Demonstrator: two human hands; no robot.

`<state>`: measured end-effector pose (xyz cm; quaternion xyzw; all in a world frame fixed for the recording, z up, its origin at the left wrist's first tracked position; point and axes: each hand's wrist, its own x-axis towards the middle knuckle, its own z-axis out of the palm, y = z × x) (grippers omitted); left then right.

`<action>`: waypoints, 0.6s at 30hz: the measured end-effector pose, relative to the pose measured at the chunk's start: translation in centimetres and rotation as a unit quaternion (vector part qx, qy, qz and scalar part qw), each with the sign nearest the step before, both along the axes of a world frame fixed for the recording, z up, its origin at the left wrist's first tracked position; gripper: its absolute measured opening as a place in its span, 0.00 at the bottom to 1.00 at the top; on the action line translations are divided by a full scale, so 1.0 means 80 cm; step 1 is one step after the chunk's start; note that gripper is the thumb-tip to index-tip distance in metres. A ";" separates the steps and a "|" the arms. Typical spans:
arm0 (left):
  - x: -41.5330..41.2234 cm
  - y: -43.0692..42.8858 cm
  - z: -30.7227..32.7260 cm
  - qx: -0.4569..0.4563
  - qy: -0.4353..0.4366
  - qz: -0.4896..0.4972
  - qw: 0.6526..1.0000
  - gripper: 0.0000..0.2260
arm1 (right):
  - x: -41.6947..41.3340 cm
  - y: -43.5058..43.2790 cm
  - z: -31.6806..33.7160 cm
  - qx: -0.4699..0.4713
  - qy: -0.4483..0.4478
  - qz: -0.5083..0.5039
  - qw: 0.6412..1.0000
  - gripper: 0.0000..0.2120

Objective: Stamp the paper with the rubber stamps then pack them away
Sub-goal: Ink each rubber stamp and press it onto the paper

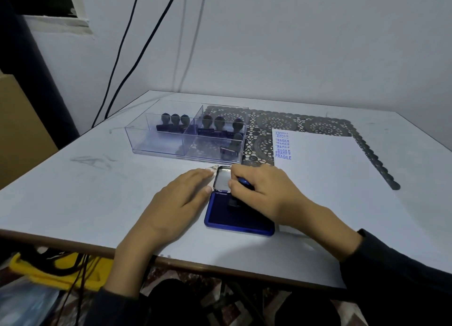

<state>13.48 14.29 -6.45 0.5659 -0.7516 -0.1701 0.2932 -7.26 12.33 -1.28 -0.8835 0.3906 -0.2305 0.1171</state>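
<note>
**Hold and placement**

- The right hand (264,191) grips the stamp (244,181). Its fingers (234,185) are curled round the blue handle. The stamp base sits on the blue pad (234,220), near the pad's far edge. Judged purpose: loading the face with ink before the next print.
- The left hand (181,196) lies flat on the worktop (85,179) just left of the pad, its fingers straight and grasping nothing. The fingertips reach the open lid (221,179). Contact cannot be confirmed. Judged purpose: keeping the pad from sliding under pressure.
- The paper (330,169) lies right of the pad, within short reach of the right hand. A column of blue FRAGILE prints (283,147) runs down its left margin. The rest of the sheet is unprinted, so stamping appears to be at an early stage.
- The clear tray (156,139) stands beyond the pad, to the far left. The stored stamps (175,121) stand upright in its compartments, some in the left and more in the right.

**Surface and room**

- The worktop is pale, with grey smudges.
- A dark lace mat (318,125) lies under the paper and the tray's right end.
- The wall (293,44) is plain. Black cables (137,56) hang down it.
- A cardboard box (19,120) stands at the left.
</note>
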 end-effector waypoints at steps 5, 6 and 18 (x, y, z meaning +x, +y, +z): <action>-0.001 0.001 0.000 -0.002 0.006 0.002 1.000 0.25 | 0.003 0.007 -0.010 -0.030 -0.033 0.002 0.999 0.12; -0.001 0.001 -0.001 -0.002 0.006 0.002 1.000 0.25 | 0.003 0.010 -0.012 -0.042 -0.029 0.006 0.999 0.12; -0.002 -0.003 0.004 0.002 0.066 -0.031 0.997 0.21 | 0.003 0.013 -0.004 -0.023 -0.010 -0.018 1.000 0.12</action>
